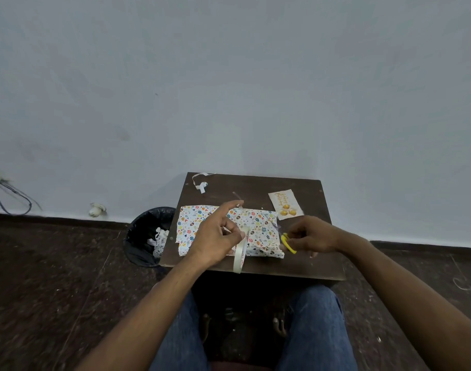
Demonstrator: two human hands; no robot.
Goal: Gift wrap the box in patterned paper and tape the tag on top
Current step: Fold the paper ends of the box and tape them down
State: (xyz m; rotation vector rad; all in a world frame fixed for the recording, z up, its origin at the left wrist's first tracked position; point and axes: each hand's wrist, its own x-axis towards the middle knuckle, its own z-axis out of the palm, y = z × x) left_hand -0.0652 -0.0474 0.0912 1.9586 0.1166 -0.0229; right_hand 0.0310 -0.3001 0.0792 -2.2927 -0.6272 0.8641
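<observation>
Starting at the left, a bin [148, 236] lined in black plastic, with paper scraps inside, is seen standing on the floor beside the small dark table [255, 266]. On the table the box [202, 223], already covered in patterned paper, is seen lying flat. Above it the left hand [215, 236] is held with curled fingers pinching a roll of tape [241, 250], which hangs on edge over the near side of the box. Further right, yellow-handled scissors [287, 243] are gripped in the curled fingers of the right hand [312, 236], just beside the box's right end. The tag [285, 204] is left lying near the far right corner, apart from the box and not yet taped. The drawn tape could probably fold and stick to itself, or the blades could nick the paper, since the cut would be made so close to the wrapping.
</observation>
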